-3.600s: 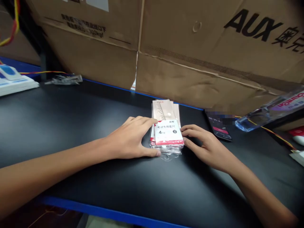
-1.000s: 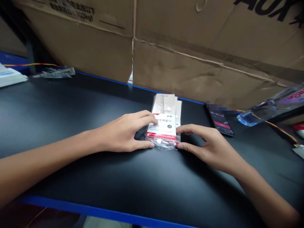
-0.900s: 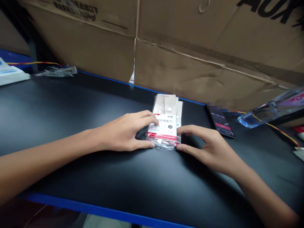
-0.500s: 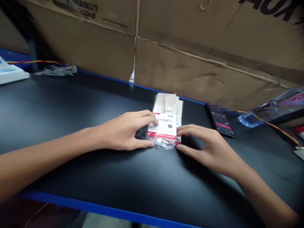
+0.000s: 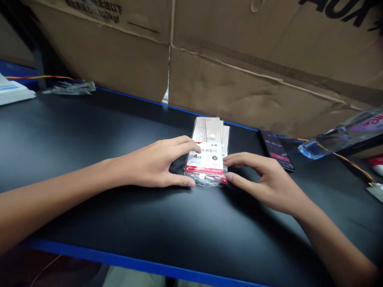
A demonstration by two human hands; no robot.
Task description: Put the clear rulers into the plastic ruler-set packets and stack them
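A small stack of ruler sets in clear plastic packets (image 5: 206, 161) lies on the black table, its top card white and red with a printed 20. A ruler shows through the upper part of the top packet. My left hand (image 5: 158, 161) lies at the stack's left side, index fingertip over the card and thumb by the lower left corner; its fingers are apart and grip nothing. On the other side, my right hand (image 5: 263, 179) is open, with fingertips and thumb at the right edge of the stack. Paler packets stick out beneath the top one on the right.
A phone (image 5: 277, 151) with a running timer lies to the right, near a tilted clear bottle (image 5: 329, 139). Cardboard (image 5: 239, 79) stands along the table's back edge. Crumpled clear plastic (image 5: 72, 87) and a white packet (image 5: 14, 93) are at the far left.
My left index finger has shifted slightly on the card, baring more print. My right thumb has drawn back a little from the red corner. The stack has barely moved.
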